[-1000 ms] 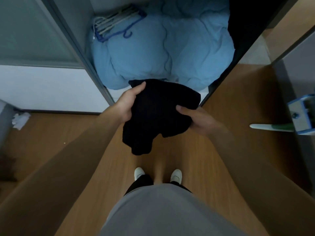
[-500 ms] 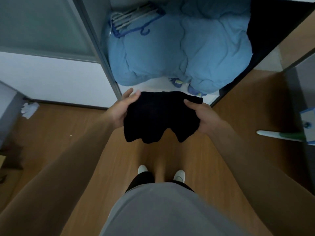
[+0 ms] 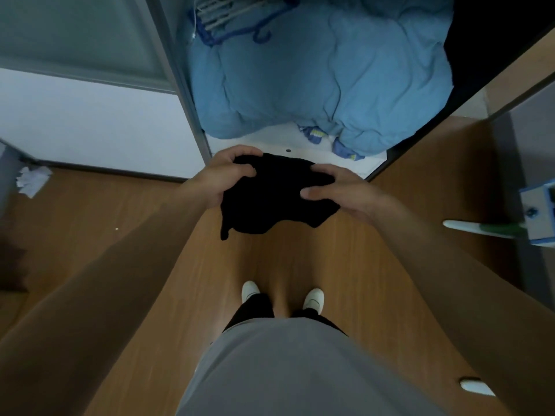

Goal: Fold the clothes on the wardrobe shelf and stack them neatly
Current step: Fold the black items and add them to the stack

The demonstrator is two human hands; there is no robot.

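Note:
A black garment (image 3: 276, 199) hangs bunched between both hands, just in front of the white wardrobe shelf (image 3: 303, 150). My left hand (image 3: 228, 172) grips its upper left edge with curled fingers. My right hand (image 3: 339, 190) holds the right side, thumb laid on top of the cloth. A loose corner dangles at the lower left. How the garment is folded I cannot tell, since it is dark.
A large light-blue duvet (image 3: 324, 70) fills the shelf, with blue and white hangers (image 3: 231, 19) on its back left. A grey door frame (image 3: 177, 76) stands left. Crumpled paper (image 3: 31, 180) lies on the wood floor; a blue-white object (image 3: 537, 214) sits at right.
Both hands have drawn closer together and gathered the black garment into a smaller bundle. It now sits nearer the shelf's front edge, and more white shelf shows under the duvet.

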